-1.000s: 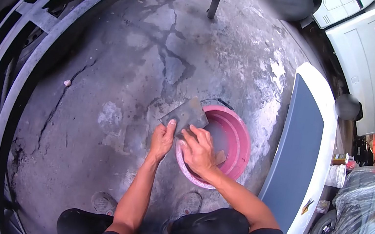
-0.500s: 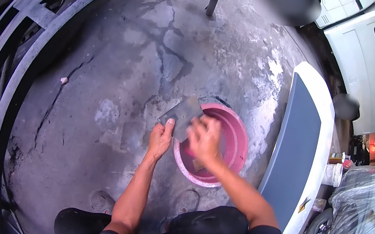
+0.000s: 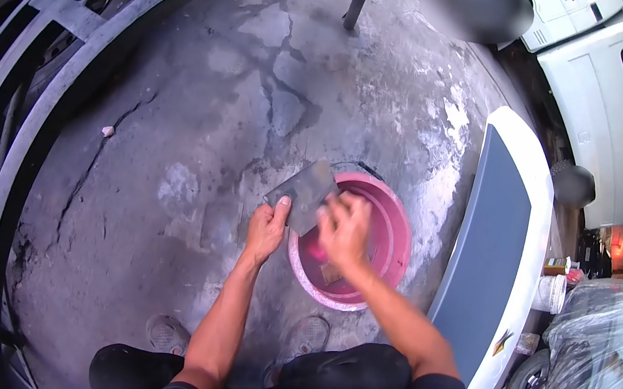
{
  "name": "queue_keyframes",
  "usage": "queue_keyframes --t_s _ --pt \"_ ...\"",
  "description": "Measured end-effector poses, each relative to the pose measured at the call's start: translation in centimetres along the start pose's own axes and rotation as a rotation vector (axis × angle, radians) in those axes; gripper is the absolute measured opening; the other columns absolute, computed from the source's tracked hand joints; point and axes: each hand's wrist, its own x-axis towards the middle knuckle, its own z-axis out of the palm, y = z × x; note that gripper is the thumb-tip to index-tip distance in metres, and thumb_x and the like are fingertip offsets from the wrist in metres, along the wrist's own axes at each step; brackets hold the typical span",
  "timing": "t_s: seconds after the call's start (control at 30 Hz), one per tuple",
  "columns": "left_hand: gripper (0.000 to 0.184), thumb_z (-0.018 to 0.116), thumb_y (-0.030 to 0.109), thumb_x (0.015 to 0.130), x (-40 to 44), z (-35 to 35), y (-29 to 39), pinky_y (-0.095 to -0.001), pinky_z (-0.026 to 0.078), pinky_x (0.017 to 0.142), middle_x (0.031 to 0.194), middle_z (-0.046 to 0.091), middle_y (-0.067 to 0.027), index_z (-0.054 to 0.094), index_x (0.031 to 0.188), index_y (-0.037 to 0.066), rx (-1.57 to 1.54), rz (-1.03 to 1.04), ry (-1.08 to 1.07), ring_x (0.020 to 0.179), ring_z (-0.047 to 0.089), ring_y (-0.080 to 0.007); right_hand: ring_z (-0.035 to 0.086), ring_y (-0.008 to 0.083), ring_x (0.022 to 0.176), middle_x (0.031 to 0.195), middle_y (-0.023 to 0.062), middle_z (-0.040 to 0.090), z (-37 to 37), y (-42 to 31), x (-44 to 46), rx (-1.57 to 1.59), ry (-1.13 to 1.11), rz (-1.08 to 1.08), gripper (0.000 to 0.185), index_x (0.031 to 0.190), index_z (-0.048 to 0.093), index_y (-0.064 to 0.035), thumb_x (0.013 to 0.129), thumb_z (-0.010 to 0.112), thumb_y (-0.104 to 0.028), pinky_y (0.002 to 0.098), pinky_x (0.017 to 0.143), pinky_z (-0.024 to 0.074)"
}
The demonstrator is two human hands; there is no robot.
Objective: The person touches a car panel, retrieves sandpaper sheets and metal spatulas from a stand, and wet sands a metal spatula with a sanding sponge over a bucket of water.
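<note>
A flat grey rectangular sheet is tilted over the left rim of a pink bucket. My left hand grips its lower left corner, thumb on top. My right hand is over the bucket at the sheet's right edge, its fingers bent and smeared by motion, so what they hold, if anything, cannot be made out. Inside the bucket, below my right hand, lies a small tan piece. The bucket's dark handle rests at its far side.
A white and dark grey panel stands to the right. Beyond it are a white van, a white tub and a plastic-covered vehicle. A curved metal frame runs along the left. My shoes are on the cracked floor.
My right hand has lifted off the sheet's lower edge and shifted slightly up and right. The tan piece in the bucket now shows lower and further left. My left hand keeps its hold.
</note>
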Motion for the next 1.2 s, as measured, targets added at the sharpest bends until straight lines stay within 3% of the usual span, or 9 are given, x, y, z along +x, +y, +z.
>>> queue_keyframes --t_s 0.1,0.23,0.3,0.47,0.63,0.7,0.87,1.07,1.2 --pt "0.061 0.053 0.046 0.097 -1.2 -0.4 1.0 -0.0349 0.034 0.048 0.052 0.045 -0.0017 0.051 0.056 0.000 0.044 -0.022 0.000 0.054 0.041 -0.0108 0.054 0.0354 0.100 0.106 0.0180 0.059 -0.3 -1.2 -2.0 0.071 -0.077 -0.131 0.030 0.107 0.070 0.0003 0.084 0.067 -0.019 0.0445 0.087 0.0452" --pt "0.056 0.052 0.043 0.098 -0.2 -0.3 0.0 -0.0336 0.035 0.050 0.055 0.046 0.0008 0.053 0.061 0.001 -0.044 0.027 -0.070 0.056 0.042 -0.0105 0.055 0.0336 0.101 0.108 0.0164 0.059 -0.2 1.0 2.0 -0.057 0.007 0.100 0.032 0.107 0.070 -0.0009 0.081 0.070 -0.019 0.0450 0.089 0.0455" --pt "0.054 0.051 0.042 0.099 0.4 -0.6 0.1 -0.0329 0.035 0.051 0.056 0.047 0.0020 0.055 0.064 0.001 -0.008 0.036 -0.088 0.057 0.043 -0.0102 0.055 0.0341 0.101 0.108 0.0169 0.060 -0.4 -1.4 -0.2 0.023 -0.086 -0.250 0.030 0.107 0.070 -0.0008 0.083 0.067 -0.019 0.0453 0.087 0.0454" --pt "0.049 0.047 0.041 0.101 0.3 -0.6 1.6 -0.0317 0.035 0.051 0.059 0.048 0.0029 0.057 0.071 0.002 -0.066 0.085 -0.154 0.057 0.042 -0.0094 0.055 0.0333 0.102 0.110 0.0157 0.060 0.7 2.1 3.5 -0.102 0.025 0.081 0.030 0.109 0.070 -0.0061 0.082 0.068 -0.020 0.0455 0.087 0.0451" --pt "0.049 0.047 0.040 0.101 0.4 -1.0 1.4 -0.0340 0.036 0.052 0.061 0.050 0.0019 0.057 0.072 0.001 0.015 0.006 -0.184 0.058 0.043 -0.0101 0.055 0.0351 0.099 0.110 0.0181 0.060 0.2 -2.0 -0.2 0.011 -0.084 -0.200 0.031 0.109 0.069 -0.0029 0.084 0.066 -0.021 0.0448 0.086 0.0450" --pt "0.050 0.047 0.040 0.101 0.1 -0.6 2.3 -0.0356 0.037 0.053 0.061 0.052 0.0014 0.057 0.071 0.001 -0.007 0.027 -0.189 0.059 0.045 -0.0107 0.055 0.0346 0.100 0.109 0.0177 0.060 0.4 0.1 3.1 -0.087 -0.050 0.057 0.032 0.109 0.069 -0.0019 0.083 0.068 -0.020 0.0447 0.087 0.0452" --pt "0.047 0.045 0.036 0.102 -0.8 0.5 0.8 -0.0373 0.045 0.060 0.067 0.062 -0.0098 0.061 0.084 -0.004 0.145 0.094 -0.006 0.062 0.054 -0.0156 0.055 0.0355 0.098 0.108 0.0176 0.060 0.2 -1.7 0.1 0.038 -0.051 -0.161 0.030 0.108 0.069 -0.0012 0.085 0.065 -0.019 0.0450 0.084 0.0457" --pt "0.042 0.049 0.033 0.100 -1.7 1.6 1.6 -0.0406 0.048 0.067 0.073 0.063 -0.0205 0.059 0.093 -0.008 -0.097 0.128 0.067 0.071 0.063 -0.0234 0.055 0.0352 0.099 0.107 0.0179 0.060 0.4 1.0 2.8 -0.119 0.006 -0.058 0.032 0.109 0.069 -0.0013 0.082 0.068 -0.019 0.0460 0.085 0.0452" --pt "0.041 0.049 0.032 0.100 -2.1 0.9 1.7 -0.0370 0.049 0.072 0.080 0.067 -0.0166 0.061 0.097 -0.007 0.135 0.005 0.004 0.078 0.064 -0.0194 0.055 0.0355 0.099 0.108 0.0181 0.060 0.5 -0.6 0.9 -0.017 -0.064 -0.131 0.032 0.110 0.069 -0.0018 0.082 0.068 -0.018 0.0452 0.088 0.0433"
